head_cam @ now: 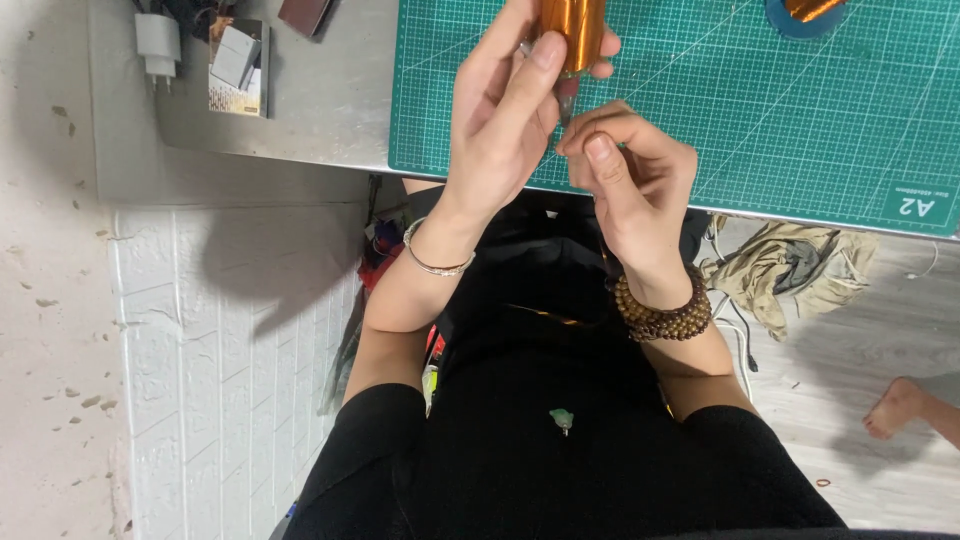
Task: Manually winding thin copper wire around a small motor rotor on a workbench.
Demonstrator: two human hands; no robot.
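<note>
At the top centre of the frame the left hand (500, 110) is wrapped around an amber roll of tape (573, 30), thumb pressed on its glossy side; just below, the right hand (630, 175) pinches thumb to fingertips, seemingly on a thin strip from the roll, though the strip itself is too fine to see; both hover over the green cutting mat (800, 120) on the grey surface (320, 100); the roll looks light, stiff and slick, best gripped round its sides; the film probably creases easily.
</note>
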